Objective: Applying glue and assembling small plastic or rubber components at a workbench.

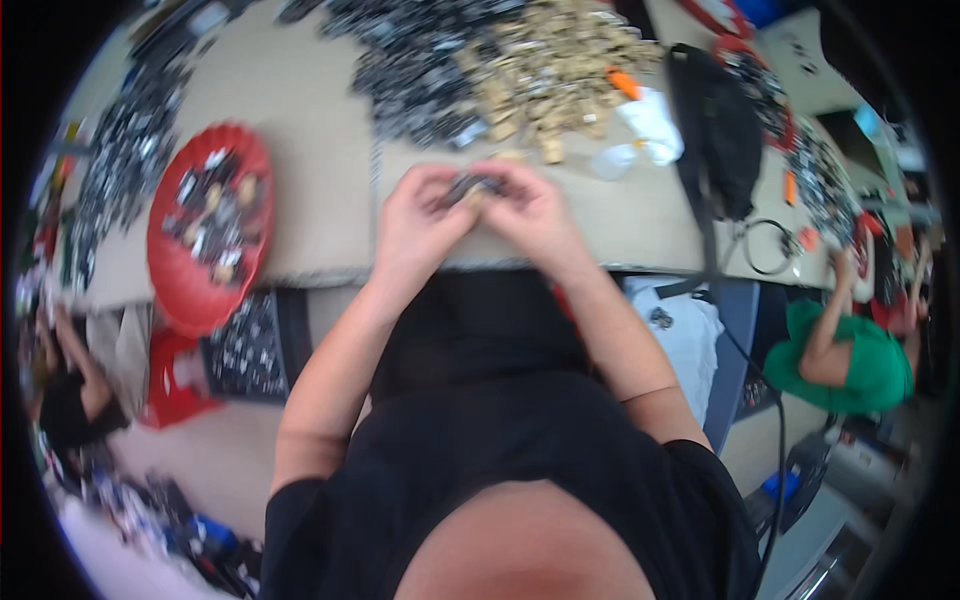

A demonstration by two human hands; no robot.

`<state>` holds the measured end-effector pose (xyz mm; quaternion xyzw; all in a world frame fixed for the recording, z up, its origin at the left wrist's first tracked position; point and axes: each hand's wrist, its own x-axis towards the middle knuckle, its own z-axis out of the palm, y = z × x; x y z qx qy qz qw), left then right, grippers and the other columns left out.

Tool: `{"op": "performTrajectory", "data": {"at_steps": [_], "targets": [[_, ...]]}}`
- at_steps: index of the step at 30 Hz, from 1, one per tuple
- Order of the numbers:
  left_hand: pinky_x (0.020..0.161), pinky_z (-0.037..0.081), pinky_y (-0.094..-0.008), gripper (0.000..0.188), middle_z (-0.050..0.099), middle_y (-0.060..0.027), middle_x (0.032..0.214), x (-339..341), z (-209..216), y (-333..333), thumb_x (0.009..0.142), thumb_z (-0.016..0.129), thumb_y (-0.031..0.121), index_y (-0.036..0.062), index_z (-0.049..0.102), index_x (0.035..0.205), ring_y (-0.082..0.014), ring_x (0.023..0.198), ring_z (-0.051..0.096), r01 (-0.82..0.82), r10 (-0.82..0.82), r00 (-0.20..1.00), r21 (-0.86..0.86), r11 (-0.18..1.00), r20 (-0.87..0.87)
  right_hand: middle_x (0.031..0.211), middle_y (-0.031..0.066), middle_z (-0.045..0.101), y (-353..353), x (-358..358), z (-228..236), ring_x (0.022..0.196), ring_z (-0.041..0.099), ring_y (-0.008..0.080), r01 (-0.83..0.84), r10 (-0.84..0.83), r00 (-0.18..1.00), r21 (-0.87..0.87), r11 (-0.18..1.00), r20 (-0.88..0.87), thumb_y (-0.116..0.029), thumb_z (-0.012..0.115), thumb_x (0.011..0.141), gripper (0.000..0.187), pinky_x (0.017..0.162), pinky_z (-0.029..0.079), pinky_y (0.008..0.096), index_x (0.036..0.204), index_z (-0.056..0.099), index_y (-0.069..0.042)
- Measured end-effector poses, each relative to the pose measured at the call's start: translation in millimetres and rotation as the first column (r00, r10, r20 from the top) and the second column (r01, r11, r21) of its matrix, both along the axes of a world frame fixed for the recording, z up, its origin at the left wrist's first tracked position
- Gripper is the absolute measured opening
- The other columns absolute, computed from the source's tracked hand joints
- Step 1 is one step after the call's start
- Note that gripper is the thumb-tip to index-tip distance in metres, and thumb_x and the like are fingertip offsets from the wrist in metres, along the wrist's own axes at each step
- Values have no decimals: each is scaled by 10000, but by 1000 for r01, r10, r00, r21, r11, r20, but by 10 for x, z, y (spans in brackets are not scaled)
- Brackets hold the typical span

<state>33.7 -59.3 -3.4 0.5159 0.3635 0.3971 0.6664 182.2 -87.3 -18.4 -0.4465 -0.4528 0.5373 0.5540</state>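
Note:
Over the table's near edge, my left hand [420,220] and my right hand [530,212] meet, both closed with fingertips together. Between them they grip a small dark piece [474,187] with a tan bit on its underside; blur and fingers hide its exact kind. Just beyond lies a heap of tan pieces [550,75], and to its left a heap of dark grey and black pieces [420,75]. A red scalloped tray [258,165] at the left holds a mix of dark, silvery and tan pieces, and it overhangs the table edge.
Right of the tan heap lie an orange tool [625,84], crumpled white plastic [655,130] and a black bag [715,130] with a strap. More dark pieces cover the far left [130,150]. Below the table stands a bin of small parts [245,345]. A person in green [840,360] works at right.

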Motion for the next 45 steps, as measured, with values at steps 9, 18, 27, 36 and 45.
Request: {"op": "performTrajectory", "data": {"at_steps": [9,18,27,36,45], "targets": [[771,450,-217,209,598,-80,912,14,-163,21,803,567,-38,-32,503,1001,-108,833,576,-51,55,996,46,998,-71,889,59,591,47,82,-47,742,552,77,-51,51,996,-4,999,79,-75,671,705,440,645,472,228,1104,518,27],[772,451,-228,276,579,-117,995,-228,-216,54,824,563,-24,-42,479,1087,-129,871,565,-147,161,983,148,978,-86,924,79,553,-11,66,-9,817,549,112,12,-17,999,100,995,51,-72,656,734,455,696,481,249,1136,479,48],[778,465,-301,332,601,-154,1074,-2193,305,484,878,534,183,-7,541,1151,-244,923,596,5,898,128,905,425,-422,901,50,553,-12,115,-62,803,525,90,-14,3,993,85,996,121,-71,603,788,307,708,465,233,1066,507,18],[877,415,-357,317,565,-198,1100,-1892,434,702,846,537,115,-10,534,1137,-317,1002,543,154,891,87,890,430,-445,922,34,573,-92,112,-60,836,532,79,24,-23,999,20,1000,-42,-48,572,821,226,755,460,232,1040,541,-1],[740,452,-371,289,558,-121,912,269,89,171,734,631,74,51,585,1018,-286,862,542,199,344,767,711,675,-542,786,41,484,-521,472,43,709,474,106,469,-628,730,471,747,268,0,550,780,127,657,411,234,897,505,-15]]}}
